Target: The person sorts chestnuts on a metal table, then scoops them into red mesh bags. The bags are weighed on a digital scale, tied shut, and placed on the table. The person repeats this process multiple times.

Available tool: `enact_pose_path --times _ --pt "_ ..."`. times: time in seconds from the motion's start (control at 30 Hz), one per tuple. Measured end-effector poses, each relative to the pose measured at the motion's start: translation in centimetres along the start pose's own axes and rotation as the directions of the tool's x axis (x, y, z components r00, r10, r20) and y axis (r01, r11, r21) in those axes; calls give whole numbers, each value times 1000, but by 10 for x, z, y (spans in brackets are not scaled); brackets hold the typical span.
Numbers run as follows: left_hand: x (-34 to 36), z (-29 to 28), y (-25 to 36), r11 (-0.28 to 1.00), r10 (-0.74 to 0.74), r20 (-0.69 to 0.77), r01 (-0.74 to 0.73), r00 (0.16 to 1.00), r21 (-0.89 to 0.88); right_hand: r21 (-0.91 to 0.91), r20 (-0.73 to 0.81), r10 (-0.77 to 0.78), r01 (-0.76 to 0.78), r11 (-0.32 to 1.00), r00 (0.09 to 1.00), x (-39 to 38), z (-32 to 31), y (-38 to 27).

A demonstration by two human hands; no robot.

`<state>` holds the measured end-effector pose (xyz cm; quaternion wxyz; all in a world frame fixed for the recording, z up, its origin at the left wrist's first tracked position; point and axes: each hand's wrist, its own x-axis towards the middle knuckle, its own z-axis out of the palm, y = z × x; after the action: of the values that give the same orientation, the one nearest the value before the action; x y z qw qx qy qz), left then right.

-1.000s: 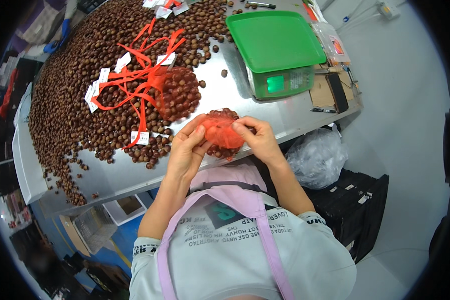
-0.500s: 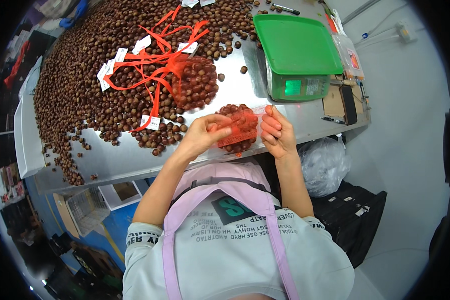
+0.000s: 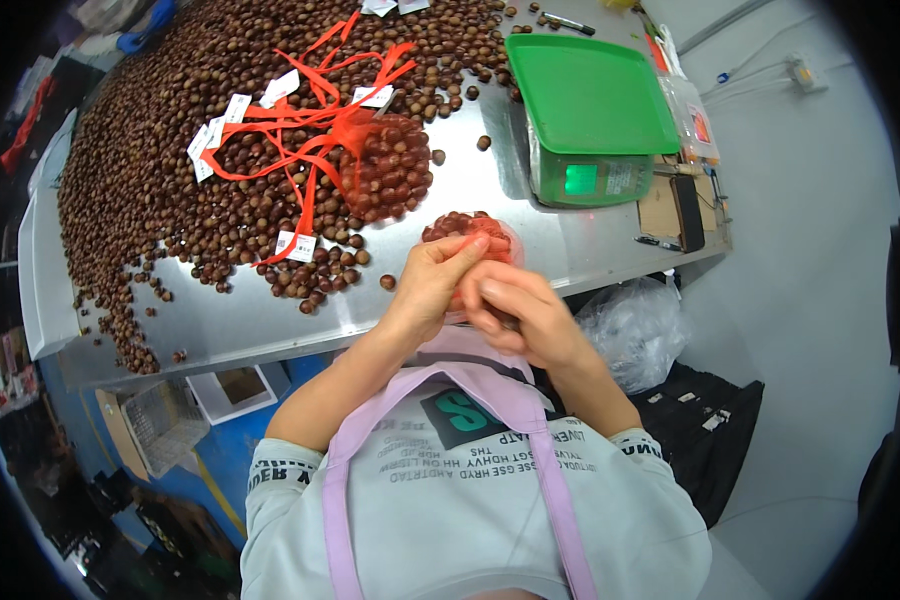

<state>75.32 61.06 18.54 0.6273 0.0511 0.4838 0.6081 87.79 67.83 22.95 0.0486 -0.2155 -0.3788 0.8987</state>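
A red mesh bag (image 3: 500, 238) filled with round brown nuts sits near the front edge of the metal table, partly covered by my hands. My left hand (image 3: 432, 285) is closed, thumb and fingers pinching the gathered mesh. Right against it, my right hand (image 3: 525, 310) is curled shut around the mesh's loose end, its fingers slightly blurred; what lies inside that grip is mostly hidden. Farther back stands another filled red mesh bag (image 3: 395, 170), and several red ribbon strips (image 3: 310, 160) with white tags lie across the loose nuts beside it.
A large heap of loose brown nuts (image 3: 160, 150) spreads over the table's left and back. At the right stands a green scale (image 3: 595, 100) with a lit display. Beside it are a dark phone-like object (image 3: 687, 212) and pens. A clear plastic bag (image 3: 630, 335) hangs below the table edge.
My right hand has moved left and nearer to me, meeting my left hand. The mesh, stretched between them before, is now bunched up. One loose nut now shows beside my left hand.
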Motion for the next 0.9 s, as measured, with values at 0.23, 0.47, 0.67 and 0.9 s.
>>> enact_pose_path --times 0.23,0.47,0.67,0.9 --pt "-7 -9 -25 970 218 64 -223 974 94 640 -214 192 -11 769 958 39 -50 56" --pt "-16 -8 -16 920 310 40 -311 950 240 -90 -420 -160 134 987 893 66 -46 60" --pt "-10 -27 18 922 380 5 -380 925 79 -788 53 -490 338 515 870 -7 -35 12" --pt "-16 -7 39 903 377 132 -396 917 167 -983 -53 -493 42 180 869 28 -91 36"
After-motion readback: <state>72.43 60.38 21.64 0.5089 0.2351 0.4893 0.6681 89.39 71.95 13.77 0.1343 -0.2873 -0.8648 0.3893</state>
